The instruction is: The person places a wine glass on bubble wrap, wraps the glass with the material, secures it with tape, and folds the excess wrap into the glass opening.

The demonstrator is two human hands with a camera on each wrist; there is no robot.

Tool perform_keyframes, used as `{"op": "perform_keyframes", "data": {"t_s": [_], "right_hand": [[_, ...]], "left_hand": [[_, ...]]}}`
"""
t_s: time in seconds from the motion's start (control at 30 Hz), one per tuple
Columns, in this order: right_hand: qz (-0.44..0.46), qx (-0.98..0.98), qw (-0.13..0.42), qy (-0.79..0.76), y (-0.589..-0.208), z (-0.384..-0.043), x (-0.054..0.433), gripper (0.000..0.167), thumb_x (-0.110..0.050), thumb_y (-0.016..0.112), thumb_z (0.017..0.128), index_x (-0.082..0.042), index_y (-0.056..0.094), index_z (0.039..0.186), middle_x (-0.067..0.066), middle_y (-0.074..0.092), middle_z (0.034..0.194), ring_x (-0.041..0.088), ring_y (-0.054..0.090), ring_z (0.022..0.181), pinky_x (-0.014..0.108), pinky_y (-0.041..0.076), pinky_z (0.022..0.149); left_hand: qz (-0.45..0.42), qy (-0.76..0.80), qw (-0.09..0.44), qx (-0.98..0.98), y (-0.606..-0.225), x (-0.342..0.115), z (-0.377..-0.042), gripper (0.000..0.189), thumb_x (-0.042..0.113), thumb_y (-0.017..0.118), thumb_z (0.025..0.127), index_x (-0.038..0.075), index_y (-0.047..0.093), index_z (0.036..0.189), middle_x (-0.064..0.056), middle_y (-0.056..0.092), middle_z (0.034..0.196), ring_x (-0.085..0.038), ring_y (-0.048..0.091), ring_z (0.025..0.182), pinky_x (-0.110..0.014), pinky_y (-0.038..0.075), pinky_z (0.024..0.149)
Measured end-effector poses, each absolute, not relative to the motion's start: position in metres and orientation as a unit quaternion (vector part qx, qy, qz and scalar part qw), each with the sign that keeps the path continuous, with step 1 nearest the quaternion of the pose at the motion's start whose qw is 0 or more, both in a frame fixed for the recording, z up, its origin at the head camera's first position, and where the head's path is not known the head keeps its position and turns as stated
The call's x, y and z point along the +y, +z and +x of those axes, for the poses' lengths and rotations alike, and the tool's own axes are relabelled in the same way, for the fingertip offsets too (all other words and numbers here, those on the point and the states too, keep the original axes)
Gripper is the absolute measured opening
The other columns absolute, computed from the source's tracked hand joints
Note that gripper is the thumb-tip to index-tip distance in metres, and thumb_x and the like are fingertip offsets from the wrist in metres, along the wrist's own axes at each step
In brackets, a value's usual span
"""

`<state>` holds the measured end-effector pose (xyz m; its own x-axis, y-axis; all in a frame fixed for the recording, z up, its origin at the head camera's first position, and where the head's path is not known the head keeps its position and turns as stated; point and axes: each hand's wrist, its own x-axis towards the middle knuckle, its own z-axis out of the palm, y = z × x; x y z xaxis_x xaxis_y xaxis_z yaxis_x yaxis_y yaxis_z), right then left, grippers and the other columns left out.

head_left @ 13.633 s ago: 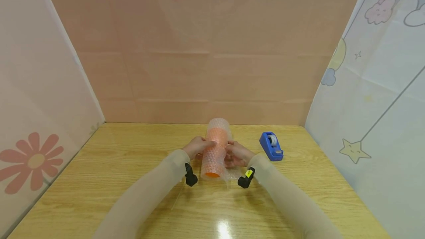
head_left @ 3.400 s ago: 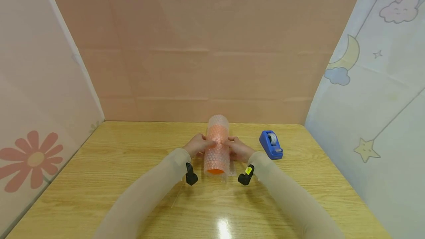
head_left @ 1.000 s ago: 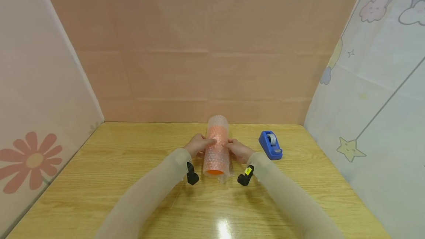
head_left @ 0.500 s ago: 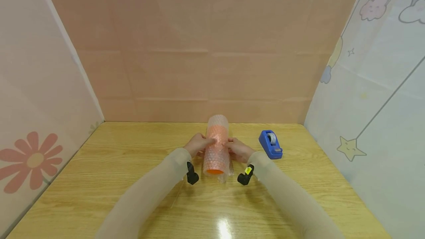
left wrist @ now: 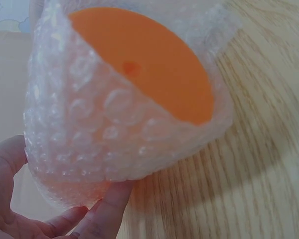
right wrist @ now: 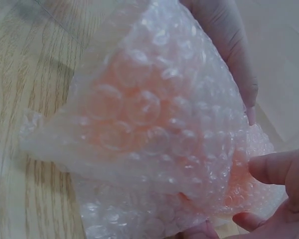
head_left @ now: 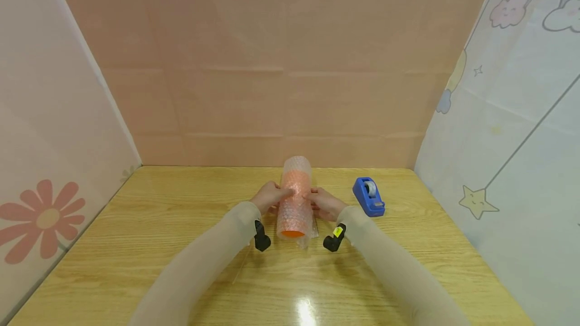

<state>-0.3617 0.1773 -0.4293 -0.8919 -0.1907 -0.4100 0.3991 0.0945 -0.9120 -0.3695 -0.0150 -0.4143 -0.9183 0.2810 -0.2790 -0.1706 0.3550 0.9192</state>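
An orange cylinder [left wrist: 154, 59] wrapped in bubble wrap [head_left: 295, 210] lies lengthwise on the table, pointing away from me. Its flat orange end shows through the open near end of the wrap in the left wrist view. From the left side my left hand [head_left: 268, 197] grips the roll, thumb on top and fingers reaching low around it. My right hand [head_left: 327, 204] holds the opposite side, its thumb also on the upper surface. A loose edge of wrap [right wrist: 129, 211] sticks out low on the right side. The undersides of the roll and some fingertips are hidden.
To the right of the roll stands a blue tape dispenser [head_left: 369, 197] with a roll of clear tape. A thin pale strip [head_left: 241, 265] lies near the left forearm. The wooden table [head_left: 181, 200] meets a fabric backdrop behind and patterned side panels.
Compared with the earliest frame, the bubble wrap flap spread out on the right is now mostly drawn in around the cylinder. Over the last second the hands and roll have barely moved.
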Motion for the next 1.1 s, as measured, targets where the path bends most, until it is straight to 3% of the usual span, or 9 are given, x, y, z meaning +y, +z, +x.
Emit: {"op": "perform_keyframes", "data": {"t_s": [0.5,0.87,1.1], "right_hand": [[0.091,0.713,0.224,-0.658,-0.427,-0.361,0.176,0.06,-0.019,0.048,0.102,-0.007,0.015,0.151,0.021,0.043,0.131,0.029,0.05,0.109,0.045,0.044,0.1],[0.085,0.712,0.206,-0.666,-0.426,-0.36,0.174,0.061,-0.012,0.047,0.102,-0.003,0.012,0.151,0.02,0.042,0.128,0.024,0.051,0.101,0.039,0.045,0.093],[0.087,0.713,0.196,-0.668,-0.424,-0.36,0.172,0.058,-0.011,0.048,0.101,-0.004,0.013,0.148,0.021,0.037,0.133,0.025,0.05,0.104,0.037,0.046,0.091]], "left_hand": [[0.026,0.557,0.195,0.807,-0.415,-0.016,-0.369,0.045,0.04,0.065,0.089,0.004,0.047,0.109,-0.012,0.054,0.107,-0.026,0.06,0.087,-0.038,0.053,0.071],[0.03,0.577,0.206,0.79,-0.418,-0.017,-0.371,0.05,0.043,0.066,0.089,0.001,0.05,0.112,-0.013,0.057,0.109,-0.026,0.064,0.088,-0.037,0.055,0.07],[0.051,0.584,0.209,0.783,-0.424,-0.019,-0.374,0.045,0.039,0.068,0.089,-0.001,0.057,0.106,-0.013,0.065,0.102,-0.023,0.067,0.083,-0.038,0.056,0.07]]}}
